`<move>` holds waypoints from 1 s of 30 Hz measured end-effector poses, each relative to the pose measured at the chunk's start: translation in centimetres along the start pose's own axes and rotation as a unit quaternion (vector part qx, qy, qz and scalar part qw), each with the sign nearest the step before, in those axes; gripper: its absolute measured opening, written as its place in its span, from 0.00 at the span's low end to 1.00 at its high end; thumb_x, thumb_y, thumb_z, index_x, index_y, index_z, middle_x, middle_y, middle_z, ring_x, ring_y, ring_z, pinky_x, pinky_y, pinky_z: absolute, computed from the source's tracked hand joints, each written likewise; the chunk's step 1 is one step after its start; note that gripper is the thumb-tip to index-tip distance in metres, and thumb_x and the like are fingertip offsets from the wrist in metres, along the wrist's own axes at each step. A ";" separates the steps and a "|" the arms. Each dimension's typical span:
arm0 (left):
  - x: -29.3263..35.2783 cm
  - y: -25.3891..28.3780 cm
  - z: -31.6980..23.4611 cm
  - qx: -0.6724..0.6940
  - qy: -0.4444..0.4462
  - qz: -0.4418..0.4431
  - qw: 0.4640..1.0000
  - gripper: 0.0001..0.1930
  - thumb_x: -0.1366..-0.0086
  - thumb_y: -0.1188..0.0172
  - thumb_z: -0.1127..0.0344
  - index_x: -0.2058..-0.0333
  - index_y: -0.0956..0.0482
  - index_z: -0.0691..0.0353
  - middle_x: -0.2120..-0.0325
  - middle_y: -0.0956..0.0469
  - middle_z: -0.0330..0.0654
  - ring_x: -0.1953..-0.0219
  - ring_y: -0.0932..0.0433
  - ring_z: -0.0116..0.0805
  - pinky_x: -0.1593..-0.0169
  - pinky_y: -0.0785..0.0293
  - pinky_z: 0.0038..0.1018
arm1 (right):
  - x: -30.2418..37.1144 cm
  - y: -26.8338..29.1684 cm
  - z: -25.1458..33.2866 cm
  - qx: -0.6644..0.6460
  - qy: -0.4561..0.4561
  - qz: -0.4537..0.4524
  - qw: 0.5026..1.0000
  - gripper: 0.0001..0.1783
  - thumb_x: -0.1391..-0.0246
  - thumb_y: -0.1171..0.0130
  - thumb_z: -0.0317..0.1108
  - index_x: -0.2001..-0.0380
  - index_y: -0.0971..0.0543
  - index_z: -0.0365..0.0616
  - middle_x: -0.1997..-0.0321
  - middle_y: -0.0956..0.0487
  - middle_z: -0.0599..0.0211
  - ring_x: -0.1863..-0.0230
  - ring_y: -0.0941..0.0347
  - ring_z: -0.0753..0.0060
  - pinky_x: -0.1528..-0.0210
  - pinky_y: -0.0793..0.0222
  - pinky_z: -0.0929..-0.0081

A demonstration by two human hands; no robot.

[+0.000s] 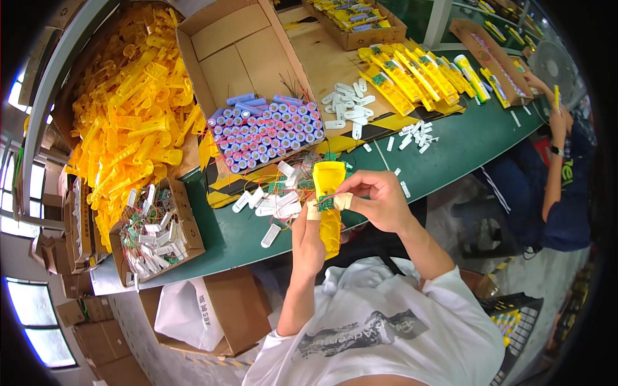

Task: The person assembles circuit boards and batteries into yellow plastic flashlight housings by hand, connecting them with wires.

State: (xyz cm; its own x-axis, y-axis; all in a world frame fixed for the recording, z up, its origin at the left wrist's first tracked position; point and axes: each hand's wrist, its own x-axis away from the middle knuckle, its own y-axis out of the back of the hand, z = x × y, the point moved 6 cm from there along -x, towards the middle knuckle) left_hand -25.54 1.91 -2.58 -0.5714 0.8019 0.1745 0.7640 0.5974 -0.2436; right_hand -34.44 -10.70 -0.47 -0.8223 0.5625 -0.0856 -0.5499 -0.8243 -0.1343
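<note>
A yellow casing (329,175) with a small green circuit board (326,202) at its middle is held on the near side of the cell box (241,51), a little to its right. The left hand (309,243) grips at the board's left edge; the right hand (381,201) closes thumb and finger at its right edge. White plastic pieces (286,204) lie just nearer than the cell box, a heap of yellow parts (138,116) rises to its left, yellow assemblies (412,77) lie to its right

Green worktable (457,138), bright windows (32,303)
</note>
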 end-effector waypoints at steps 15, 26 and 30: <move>-1.1 0.8 -1.4 0.052 -0.093 -0.098 0.989 0.22 0.23 0.61 0.51 0.41 0.34 0.58 0.62 0.21 0.43 0.68 0.23 0.27 0.66 0.25 0.23 | 0.7 0.1 2.1 -0.122 0.090 0.001 0.988 0.09 0.46 0.34 0.24 0.63 0.20 0.31 0.65 0.19 0.61 0.63 0.21 0.77 0.57 0.24 0.80; -0.6 -0.4 -0.9 0.053 -0.047 -0.025 0.997 0.22 0.23 0.61 0.53 0.40 0.36 0.60 0.62 0.21 0.44 0.69 0.23 0.25 0.67 0.25 0.22 | -1.4 0.0 -0.1 -0.098 0.016 -0.005 0.995 0.09 0.45 0.35 0.25 0.62 0.20 0.31 0.65 0.18 0.63 0.66 0.20 0.78 0.61 0.22 0.80; -0.7 -0.2 -0.8 0.046 -0.052 -0.039 0.997 0.21 0.23 0.61 0.54 0.40 0.34 0.61 0.61 0.22 0.42 0.69 0.23 0.25 0.67 0.25 0.22 | -1.4 -0.1 0.0 -0.057 0.006 0.002 0.998 0.09 0.45 0.35 0.24 0.62 0.20 0.31 0.64 0.17 0.63 0.65 0.20 0.78 0.60 0.22 0.80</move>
State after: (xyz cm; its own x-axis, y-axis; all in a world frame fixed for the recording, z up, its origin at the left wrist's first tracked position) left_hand -25.06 1.28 -1.91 -0.6591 0.7457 0.0974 0.6885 0.6504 -0.3209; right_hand -33.27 -11.42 -0.34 -0.8217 0.5613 -0.0985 -0.5265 -0.8139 -0.2457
